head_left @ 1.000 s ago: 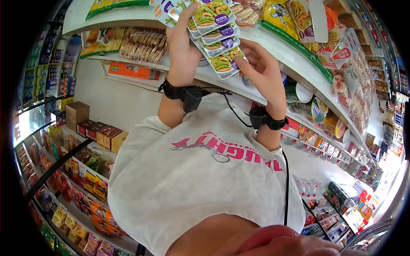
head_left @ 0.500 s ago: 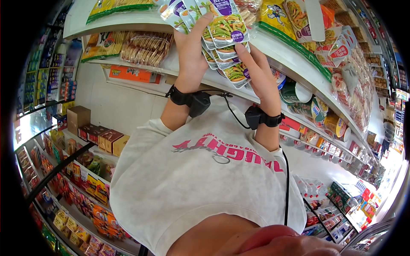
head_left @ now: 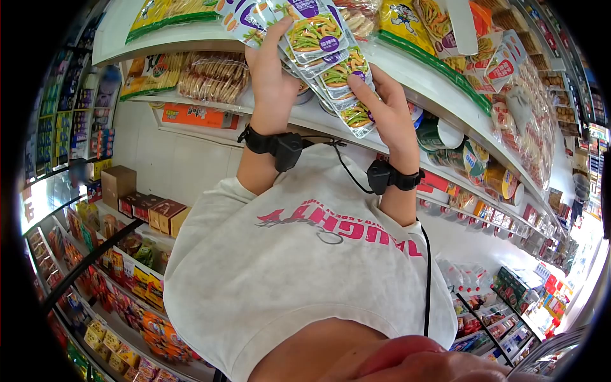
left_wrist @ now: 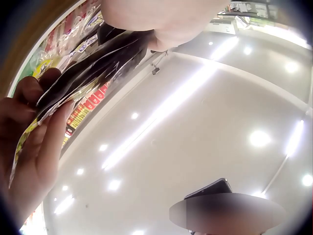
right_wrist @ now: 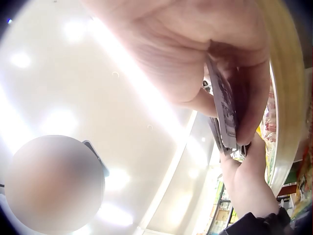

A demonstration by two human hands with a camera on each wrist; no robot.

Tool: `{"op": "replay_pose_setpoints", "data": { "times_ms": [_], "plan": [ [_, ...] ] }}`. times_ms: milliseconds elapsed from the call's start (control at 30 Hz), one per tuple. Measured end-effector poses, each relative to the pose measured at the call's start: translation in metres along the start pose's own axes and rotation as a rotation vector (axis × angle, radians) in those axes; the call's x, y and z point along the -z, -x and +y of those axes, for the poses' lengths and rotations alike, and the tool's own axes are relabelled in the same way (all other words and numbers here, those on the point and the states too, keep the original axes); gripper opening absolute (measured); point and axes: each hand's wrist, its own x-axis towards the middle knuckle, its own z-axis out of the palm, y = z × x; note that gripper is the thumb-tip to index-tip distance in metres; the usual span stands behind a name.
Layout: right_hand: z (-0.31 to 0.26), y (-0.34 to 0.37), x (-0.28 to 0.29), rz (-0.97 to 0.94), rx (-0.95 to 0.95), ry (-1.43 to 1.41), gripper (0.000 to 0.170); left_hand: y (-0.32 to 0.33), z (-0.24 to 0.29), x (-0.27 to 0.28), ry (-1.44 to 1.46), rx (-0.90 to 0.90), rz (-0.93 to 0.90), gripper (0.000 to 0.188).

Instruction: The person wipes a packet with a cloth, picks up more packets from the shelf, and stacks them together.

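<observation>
Several flat snack packets (head_left: 315,35), with purple labels and pictures of green vegetable strips, are fanned in an overlapping row at the top of the head view. My left hand (head_left: 272,83) grips the upper part of this fan, thumb across the front. On the lower part, my right hand (head_left: 389,111) pinches the packets, its thumb pressing the printed face and its fingers behind. From below, the left wrist view shows the dark undersides of the packets (left_wrist: 93,73) between both hands. The right wrist view catches the packet edges (right_wrist: 224,110) between thumb and fingers.
A white curved shelf (head_left: 172,41) runs just beyond my hands, bearing yellow-green bags (head_left: 407,28) and more printed packets (head_left: 499,67). One level down are clear-wrapped noodle bundles (head_left: 213,76), a green tub (head_left: 440,135) and an orange box (head_left: 197,114). Small boxes (head_left: 159,213) stand at left.
Both hands and the packets shifted right, then back left. My right hand moved from the lowest packet to higher in the fan, and the lower packets now spread out further.
</observation>
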Motion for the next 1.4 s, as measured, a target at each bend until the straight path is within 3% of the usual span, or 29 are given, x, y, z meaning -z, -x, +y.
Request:
{"op": "replay_pose_setpoints", "data": {
  "times_ms": [100,300,667,733,1000,1100,1233,1400],
  "plan": [
    [0.000,0.002,-0.001,0.016,-0.009,-0.043,0.040,-0.003,-0.002,0.006,0.084,0.062,0.002,0.042],
    [-0.008,0.007,-0.011,0.030,-0.054,-0.006,0.039,0.010,-0.011,-0.006,-0.008,0.022,-0.070,0.039],
    [-0.014,0.015,0.000,0.101,0.014,0.076,0.040,-0.001,0.001,0.013,0.014,0.113,0.000,0.039],
    [-0.013,0.015,0.004,0.134,0.016,0.087,0.041,-0.008,-0.001,0.019,0.024,0.059,0.007,0.039],
    [-0.011,0.009,0.024,0.356,0.118,-0.137,0.036,-0.009,0.003,0.020,0.056,0.043,0.022,0.040],
    [-0.016,0.012,0.020,0.332,0.170,-0.253,0.036,-0.004,0.001,0.012,0.015,0.007,-0.011,0.039],
    [-0.010,0.005,0.009,0.379,0.310,-0.243,0.037,0.008,-0.005,0.001,-0.151,0.074,-0.073,0.040],
    [0.008,-0.011,-0.001,0.435,0.340,-0.120,0.040,0.032,-0.020,-0.021,-0.244,0.116,-0.156,0.041]
  ]
}}
